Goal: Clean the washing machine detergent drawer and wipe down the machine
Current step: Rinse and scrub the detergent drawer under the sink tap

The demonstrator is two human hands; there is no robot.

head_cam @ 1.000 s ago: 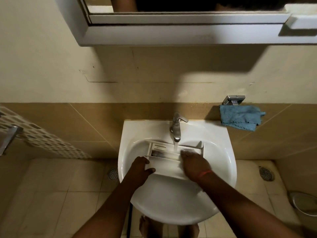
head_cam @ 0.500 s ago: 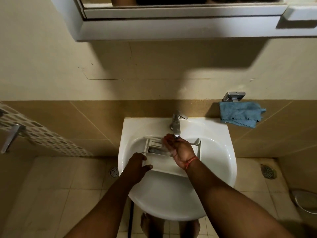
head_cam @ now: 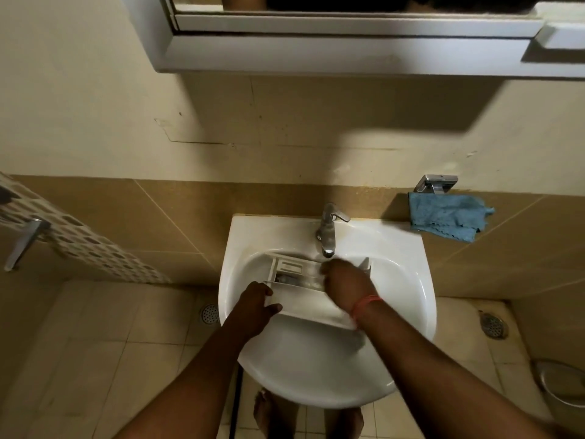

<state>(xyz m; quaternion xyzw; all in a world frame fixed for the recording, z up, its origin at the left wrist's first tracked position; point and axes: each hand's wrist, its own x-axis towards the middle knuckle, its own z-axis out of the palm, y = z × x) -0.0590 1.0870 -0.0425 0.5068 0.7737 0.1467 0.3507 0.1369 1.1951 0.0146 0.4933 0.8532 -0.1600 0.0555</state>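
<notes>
The left hand (head_cam: 254, 304) grips the near left corner of the white detergent drawer (head_cam: 304, 289), fingers and thumb curled round its front panel. The right hand (head_cam: 345, 285) reaches into the drawer's right side just under the tap (head_cam: 327, 231); its fingers are hidden behind its own back, so I cannot tell whether they clutch anything. The drawer lies tilted in the white washbasin (head_cam: 402, 280), its compartments blurred. A blue cloth (head_cam: 446, 220) hangs on the wall at right.
</notes>
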